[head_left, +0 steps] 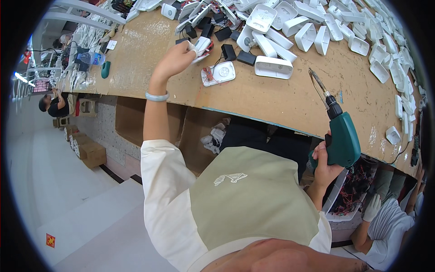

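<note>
We cannot make out the full shape of the white piece (202,44) pinched in our left hand (178,58): the fingers cover its near end, and a bit of red shows at its right side. Our right hand (325,164) is wrapped around the handle of a green soldering gun (345,140), which hides some of the fingers.

Between our hands stretches the brown table (290,102); its near edge passes under the left forearm and just beyond the right hand. The gun's tip points away from us, over the tabletop.

Just right of the left hand lie a white cover (224,71) with a small red board and some black boxes (247,57), then a white tray (273,68). Beyond both hands, heaped white shells (333,26) crowd the far side. Right of and below the right hand, we see a co-worker's gloved hand (373,207).
</note>
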`<state>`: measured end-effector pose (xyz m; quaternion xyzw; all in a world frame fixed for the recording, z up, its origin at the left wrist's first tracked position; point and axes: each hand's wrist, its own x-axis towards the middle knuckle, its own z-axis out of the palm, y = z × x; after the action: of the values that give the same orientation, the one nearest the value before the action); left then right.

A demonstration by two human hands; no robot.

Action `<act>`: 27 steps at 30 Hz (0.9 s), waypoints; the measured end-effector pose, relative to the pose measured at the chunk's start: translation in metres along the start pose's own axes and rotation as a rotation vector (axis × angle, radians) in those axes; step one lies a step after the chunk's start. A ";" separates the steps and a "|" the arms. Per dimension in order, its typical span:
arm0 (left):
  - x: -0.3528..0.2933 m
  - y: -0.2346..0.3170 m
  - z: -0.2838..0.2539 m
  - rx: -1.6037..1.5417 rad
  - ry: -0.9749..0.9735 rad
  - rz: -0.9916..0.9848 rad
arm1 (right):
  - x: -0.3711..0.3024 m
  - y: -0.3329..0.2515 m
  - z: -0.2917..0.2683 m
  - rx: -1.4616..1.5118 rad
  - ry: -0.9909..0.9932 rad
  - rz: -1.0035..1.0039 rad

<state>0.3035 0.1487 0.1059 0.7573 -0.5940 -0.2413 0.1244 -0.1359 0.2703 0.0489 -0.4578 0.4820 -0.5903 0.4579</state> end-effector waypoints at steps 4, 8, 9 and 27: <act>-0.018 -0.013 0.026 -0.734 -0.138 0.074 | 0.002 0.004 -0.001 -0.009 -0.006 0.018; -0.051 0.008 0.075 -0.050 0.475 0.224 | 0.003 0.006 0.002 0.005 -0.026 0.034; -0.055 0.020 0.076 0.315 0.637 0.338 | 0.004 0.007 0.003 0.000 -0.035 0.027; -0.099 0.011 0.114 -0.784 -0.047 0.213 | -0.003 0.004 0.000 -0.015 -0.042 0.068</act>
<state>0.2185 0.2517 0.0352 0.5811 -0.5345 -0.4525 0.4146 -0.1352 0.2727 0.0449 -0.4570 0.4921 -0.5608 0.4843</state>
